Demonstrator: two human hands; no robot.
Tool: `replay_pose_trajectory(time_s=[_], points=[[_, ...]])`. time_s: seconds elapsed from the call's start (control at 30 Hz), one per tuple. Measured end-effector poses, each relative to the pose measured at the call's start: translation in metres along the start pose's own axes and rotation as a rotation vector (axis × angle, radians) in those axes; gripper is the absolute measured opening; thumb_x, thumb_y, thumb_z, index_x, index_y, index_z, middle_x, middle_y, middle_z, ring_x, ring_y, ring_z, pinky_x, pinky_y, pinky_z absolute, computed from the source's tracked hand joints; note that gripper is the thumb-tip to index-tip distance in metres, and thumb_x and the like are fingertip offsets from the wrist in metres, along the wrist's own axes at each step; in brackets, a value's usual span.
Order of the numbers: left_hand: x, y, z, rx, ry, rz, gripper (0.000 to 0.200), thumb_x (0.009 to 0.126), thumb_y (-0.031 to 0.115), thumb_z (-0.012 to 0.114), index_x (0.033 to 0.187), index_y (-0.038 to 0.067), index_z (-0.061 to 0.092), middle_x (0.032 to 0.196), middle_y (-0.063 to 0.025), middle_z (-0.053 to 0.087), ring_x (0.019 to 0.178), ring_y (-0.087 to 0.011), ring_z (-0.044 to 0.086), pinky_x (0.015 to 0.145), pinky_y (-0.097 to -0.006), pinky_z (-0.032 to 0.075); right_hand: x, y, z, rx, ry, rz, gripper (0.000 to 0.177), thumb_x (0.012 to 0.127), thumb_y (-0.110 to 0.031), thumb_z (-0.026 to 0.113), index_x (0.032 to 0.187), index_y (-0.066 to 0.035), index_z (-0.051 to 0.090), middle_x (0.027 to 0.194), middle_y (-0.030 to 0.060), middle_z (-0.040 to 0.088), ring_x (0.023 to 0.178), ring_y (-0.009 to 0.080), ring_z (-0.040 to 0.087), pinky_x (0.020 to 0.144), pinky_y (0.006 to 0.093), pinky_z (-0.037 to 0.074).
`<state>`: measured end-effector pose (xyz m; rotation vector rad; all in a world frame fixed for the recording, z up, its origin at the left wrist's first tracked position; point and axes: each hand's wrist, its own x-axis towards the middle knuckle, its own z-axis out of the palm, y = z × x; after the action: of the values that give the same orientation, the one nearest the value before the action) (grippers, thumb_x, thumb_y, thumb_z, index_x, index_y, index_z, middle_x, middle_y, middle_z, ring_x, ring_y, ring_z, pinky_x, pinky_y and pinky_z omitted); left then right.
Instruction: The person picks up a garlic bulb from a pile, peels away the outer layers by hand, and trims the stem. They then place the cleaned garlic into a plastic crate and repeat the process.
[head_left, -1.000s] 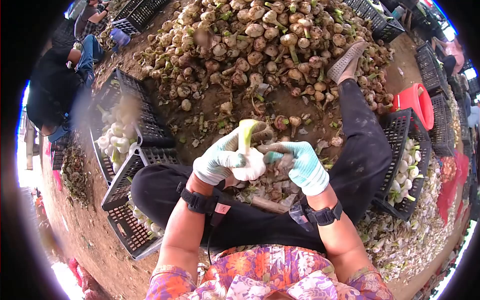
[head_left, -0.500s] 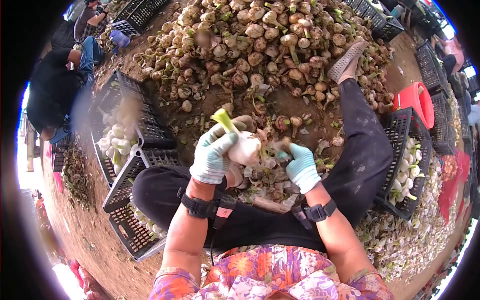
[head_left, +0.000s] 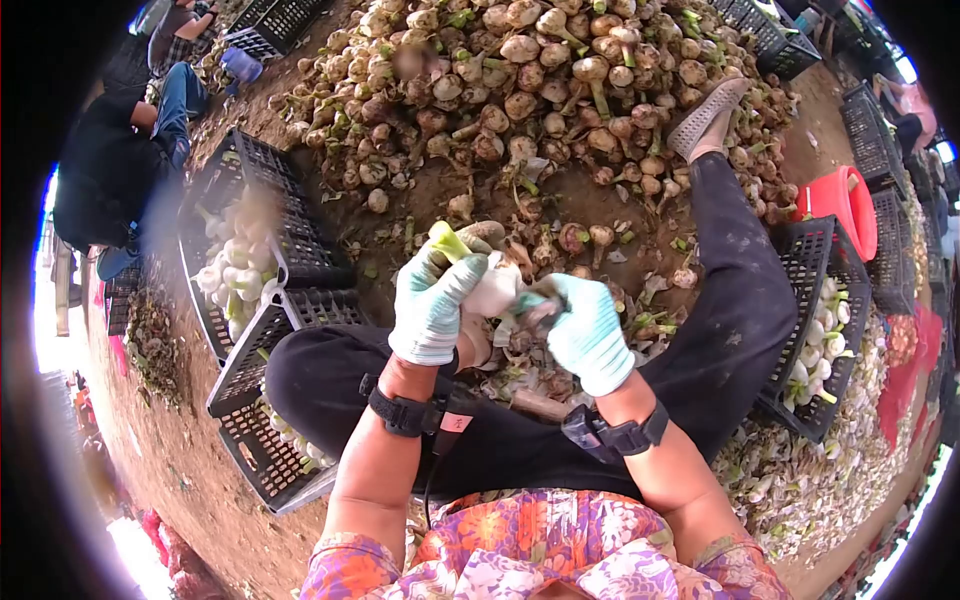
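My left hand [head_left: 427, 305], in a pale striped work glove, is closed around a garlic bulb [head_left: 493, 290]. The bulb is white and partly peeled, and its cut green stem pokes up past my thumb. At the bulb's right side is my right hand [head_left: 586, 328], gloved too, with its fingers curled shut. A small dark shape shows at those fingertips, too blurred to name. Below both hands, loose garlic skins [head_left: 525, 372] lie on the ground between my legs.
A big heap of unpeeled garlic [head_left: 520, 90] rises ahead. Black crates of white garlic stand at left [head_left: 300, 250] and right [head_left: 800, 265], near a red bucket [head_left: 838, 210]. A person in dark clothes [head_left: 105, 190] sits at far left. Peelings [head_left: 790, 490] cover the ground at right.
My right hand has moved left, from just off the bulb to against its side. My left hand keeps its hold on the garlic bulb. The view has shifted slightly.
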<state>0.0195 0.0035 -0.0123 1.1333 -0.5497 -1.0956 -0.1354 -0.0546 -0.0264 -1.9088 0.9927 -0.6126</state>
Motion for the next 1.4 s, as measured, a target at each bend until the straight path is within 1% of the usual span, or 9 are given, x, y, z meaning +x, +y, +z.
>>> replay_pose_trajectory(time_s=[0.17, 0.3, 0.57, 0.73, 0.9, 0.97, 1.03, 1.23, 1.4], points=[[0.006, 0.004, -0.008, -0.368, -0.113, -0.071, 0.030, 0.081, 0.022, 0.060, 0.099, -0.002, 0.053, 0.107, -0.0188, 0.055, 0.087, -0.0272, 0.060, 0.070, -0.0393, 0.053, -0.003, 0.049, -0.015, -0.170, -0.100, 0.203, 0.023, 0.079, 0.005, 0.048, 0.100, 0.002, 0.058, 0.082, 0.0122, 0.063, 0.075, 0.0124, 0.058, 0.065, 0.0261, 0.046], [0.004, -0.006, -0.006, -0.123, -0.059, -0.056, 0.028, 0.081, 0.021, 0.059, 0.098, -0.001, 0.053, 0.100, -0.0144, 0.057, 0.087, -0.0246, 0.060, 0.072, -0.0350, 0.052, -0.001, -0.013, -0.032, 0.686, -0.113, 0.183, 0.023, 0.071, -0.004, 0.058, 0.093, 0.003, 0.056, 0.084, 0.0172, 0.059, 0.072, 0.0269, 0.059, 0.063, 0.0307, 0.046], [0.001, 0.005, -0.007, -0.248, -0.129, -0.126, 0.032, 0.081, 0.024, 0.060, 0.097, -0.002, 0.053, 0.109, -0.0219, 0.052, 0.089, -0.0301, 0.058, 0.075, -0.0383, 0.051, 0.002, -0.008, -0.012, 0.088, 0.036, -0.043, 0.013, 0.067, -0.010, 0.062, 0.072, 0.000, 0.055, 0.060, 0.0183, 0.054, 0.057, 0.0359, 0.052, 0.052, 0.0374, 0.041], [0.009, 0.002, -0.013, -0.475, -0.168, -0.149, 0.035, 0.084, 0.036, 0.052, 0.094, 0.002, 0.053, 0.110, -0.0230, 0.051, 0.080, -0.0338, 0.059, 0.078, -0.0406, 0.049, -0.010, 0.036, -0.018, -0.376, -0.139, 0.001, 0.032, 0.075, 0.008, 0.047, 0.107, 0.001, 0.053, 0.097, 0.0148, 0.058, 0.085, 0.0163, 0.057, 0.065, 0.0291, 0.047], [0.003, 0.003, -0.005, -0.617, -0.265, -0.231, 0.029, 0.081, 0.025, 0.060, 0.090, -0.002, 0.054, 0.106, -0.0222, 0.054, 0.081, -0.0255, 0.060, 0.068, -0.0349, 0.051, 0.005, -0.017, -0.029, 0.547, -0.151, -0.037, 0.034, 0.077, 0.004, 0.048, 0.111, 0.000, 0.051, 0.091, 0.0133, 0.061, 0.077, 0.0206, 0.059, 0.067, 0.0252, 0.047], [-0.001, 0.000, -0.005, -0.274, -0.199, -0.134, 0.034, 0.081, 0.022, 0.060, 0.100, -0.005, 0.054, 0.102, -0.0184, 0.057, 0.081, -0.0227, 0.059, 0.071, -0.0326, 0.050, 0.017, -0.011, -0.015, 1.609, -0.417, 0.506, 0.019, 0.082, -0.008, 0.048, 0.095, -0.001, 0.059, 0.085, 0.0120, 0.064, 0.069, 0.0224, 0.061, 0.060, 0.0272, 0.047], [-0.002, 0.014, 0.003, -0.209, -0.238, -0.181, 0.042, 0.080, 0.021, 0.060, 0.110, -0.007, 0.050, 0.100, -0.0151, 0.058, 0.083, -0.0210, 0.059, 0.075, -0.0311, 0.048, 0.020, -0.029, -0.020, 0.020, -0.198, -0.133, 0.019, 0.079, -0.012, 0.052, 0.091, 0.000, 0.060, 0.076, 0.0154, 0.063, 0.065, 0.0278, 0.060, 0.059, 0.0320, 0.047], [0.005, 0.003, -0.006, -0.406, -0.310, -0.177, 0.034, 0.077, 0.025, 0.063, 0.093, -0.004, 0.054, 0.112, -0.0214, 0.052, 0.098, -0.0302, 0.055, 0.088, -0.0419, 0.043, 0.010, -0.013, -0.024, 0.384, -0.273, 0.071, 0.022, 0.074, -0.009, 0.055, 0.093, 0.000, 0.061, 0.080, 0.0190, 0.062, 0.070, 0.0309, 0.061, 0.063, 0.0345, 0.046], [0.008, 0.006, -0.018, -0.760, -0.046, -0.156, 0.036, 0.087, 0.035, 0.048, 0.099, 0.002, 0.055, 0.118, -0.0232, 0.048, 0.070, -0.0320, 0.062, 0.058, -0.0387, 0.054, 0.001, 0.000, -0.024, 0.246, -0.143, 0.071, 0.032, 0.071, 0.006, 0.048, 0.100, 0.000, 0.060, 0.082, 0.0159, 0.063, 0.077, 0.0281, 0.061, 0.070, 0.0316, 0.048]])
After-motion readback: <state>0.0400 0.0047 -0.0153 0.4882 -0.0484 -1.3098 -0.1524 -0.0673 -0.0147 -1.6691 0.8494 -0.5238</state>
